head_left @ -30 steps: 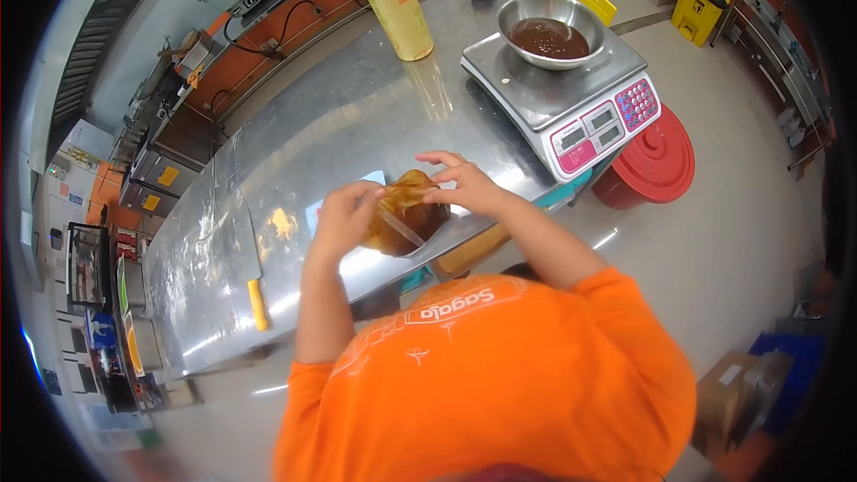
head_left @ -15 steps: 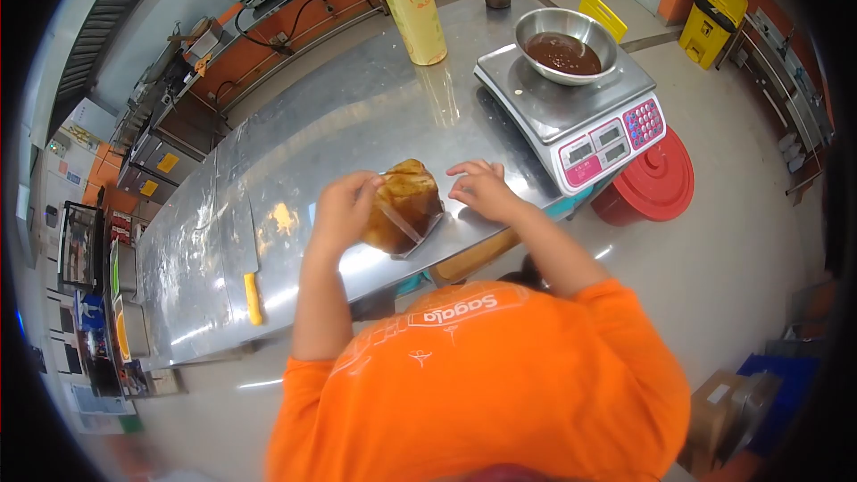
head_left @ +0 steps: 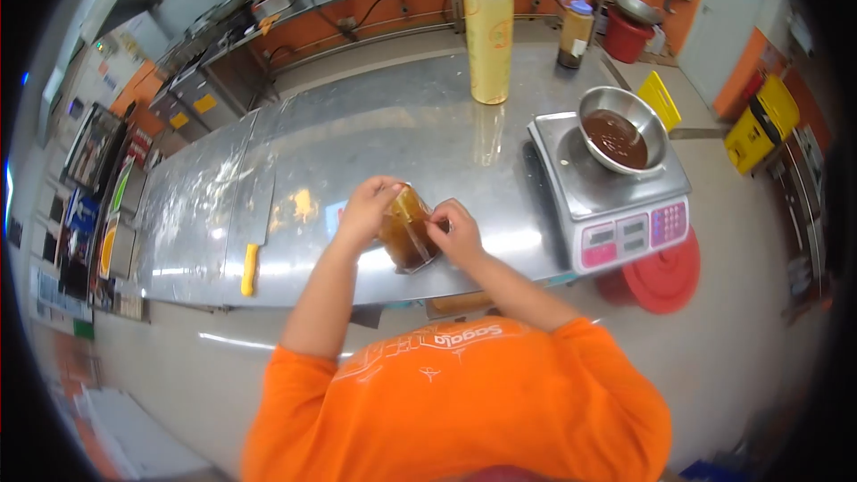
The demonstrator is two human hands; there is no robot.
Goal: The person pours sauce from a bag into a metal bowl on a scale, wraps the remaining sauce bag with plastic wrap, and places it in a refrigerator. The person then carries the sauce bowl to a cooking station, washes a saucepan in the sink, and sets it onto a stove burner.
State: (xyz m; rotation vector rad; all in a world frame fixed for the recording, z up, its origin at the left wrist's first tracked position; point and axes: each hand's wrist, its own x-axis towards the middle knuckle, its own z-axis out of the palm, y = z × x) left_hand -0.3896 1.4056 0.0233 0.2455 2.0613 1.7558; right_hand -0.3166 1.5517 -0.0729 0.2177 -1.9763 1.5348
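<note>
A clear plastic bag with brown, yellowish contents stands upright on the steel table near its front edge. My left hand grips the bag's upper left side, thumb and fingers closed on it. At the upper right edge of the bag, my right hand pinches the plastic with its fingertips. What exactly is inside the bag cannot be made out.
On the steel table stand a roll of cling film, a jar with a blue lid and a digital scale bearing a metal bowl of brown sauce. A yellow-handled knife lies left. A red bucket stands below.
My right hand has moved in from beside the bag and closed on its edge. My left hand still holds the bag. The camera view has tilted up and shifted.
</note>
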